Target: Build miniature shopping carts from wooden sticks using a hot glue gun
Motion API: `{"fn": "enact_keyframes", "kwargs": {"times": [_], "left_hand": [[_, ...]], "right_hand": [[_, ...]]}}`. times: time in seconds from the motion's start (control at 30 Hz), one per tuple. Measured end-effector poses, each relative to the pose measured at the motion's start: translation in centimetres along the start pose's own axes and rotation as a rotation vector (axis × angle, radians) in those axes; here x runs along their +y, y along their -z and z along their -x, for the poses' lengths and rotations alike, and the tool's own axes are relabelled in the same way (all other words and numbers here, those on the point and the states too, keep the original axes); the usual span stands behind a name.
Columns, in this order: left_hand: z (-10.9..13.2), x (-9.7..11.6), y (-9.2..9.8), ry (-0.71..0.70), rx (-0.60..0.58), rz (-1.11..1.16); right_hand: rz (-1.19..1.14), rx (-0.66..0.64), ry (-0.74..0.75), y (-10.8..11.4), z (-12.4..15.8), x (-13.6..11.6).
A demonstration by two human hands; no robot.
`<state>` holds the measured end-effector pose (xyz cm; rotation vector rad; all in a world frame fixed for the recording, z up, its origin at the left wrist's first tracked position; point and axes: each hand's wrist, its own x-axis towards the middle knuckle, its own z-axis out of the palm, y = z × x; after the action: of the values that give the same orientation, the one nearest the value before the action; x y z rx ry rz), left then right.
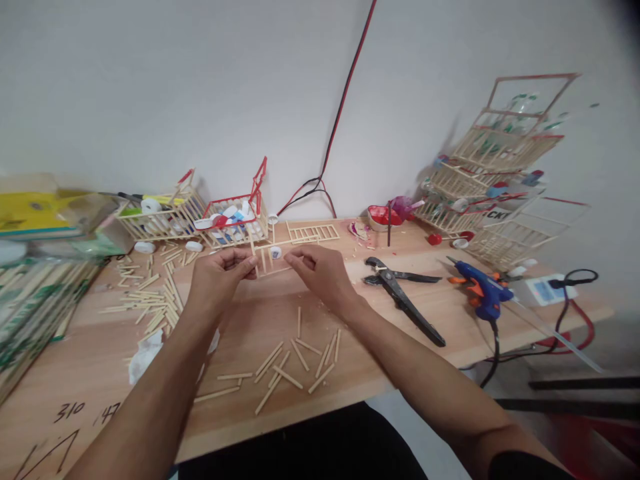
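Note:
My left hand (225, 270) pinches the left end of a small ladder-like frame of wooden sticks (264, 261), raised just above the table. At the frame's right side, my right hand (320, 270) has its thumb and forefinger pressed together; what lies between them is too small to make out. A white bottle cap (275, 253) shows behind the frame's bars. Just beyond, a finished ladder-shaped stick panel (325, 233) lies flat. Short loose sticks (287, 377) are scattered on the table nearer to me, below both hands.
Miniature stick carts (235, 223) holding bottle caps stand at the back left; more are stacked at right (500, 167). Black-handled pliers (400, 293) and a blue glue gun (483, 290) lie right. A red-filled bowl (385, 217) sits behind. Stick piles (160, 300) and bundles (40, 313) lie left.

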<state>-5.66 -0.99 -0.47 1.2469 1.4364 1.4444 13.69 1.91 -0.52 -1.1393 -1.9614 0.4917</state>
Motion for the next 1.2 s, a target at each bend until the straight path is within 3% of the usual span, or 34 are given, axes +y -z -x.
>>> {"fn": "enact_keyframes", "kwargs": {"times": [0.33,1.2], "left_hand": [[0.4,0.2,-0.9,-0.029,-0.079,-0.044],[0.3,-0.3,-1.0,0.006,-0.074,0.002]], "right_hand": [[0.009,-0.109,-0.086,-1.4,0.2,0.0],[0.014,-0.12,-0.093,-1.9,0.2,-0.1]]}}
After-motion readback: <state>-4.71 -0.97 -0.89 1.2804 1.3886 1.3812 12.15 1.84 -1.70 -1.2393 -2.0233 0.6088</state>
